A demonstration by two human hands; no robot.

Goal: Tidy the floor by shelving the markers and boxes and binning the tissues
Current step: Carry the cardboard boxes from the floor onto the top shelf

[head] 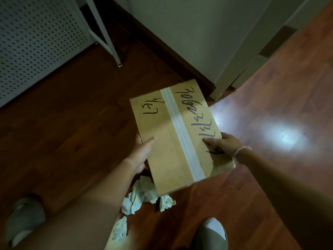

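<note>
Gripping a taped cardboard box [177, 136] above the floor [72, 123], both hands' fingers [212, 140] clamp its sides; unshelved yet, with crumpled tissues [142, 195] left unbinned below, markers unseen.

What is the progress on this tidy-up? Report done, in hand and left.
Done: nothing visibly finished; no shelf or bin shows here. In hand: the left hand and right hand hold the taped cardboard box above the floor. Left: crumpled tissues lie on the wooden floor. No markers are in view.
</note>
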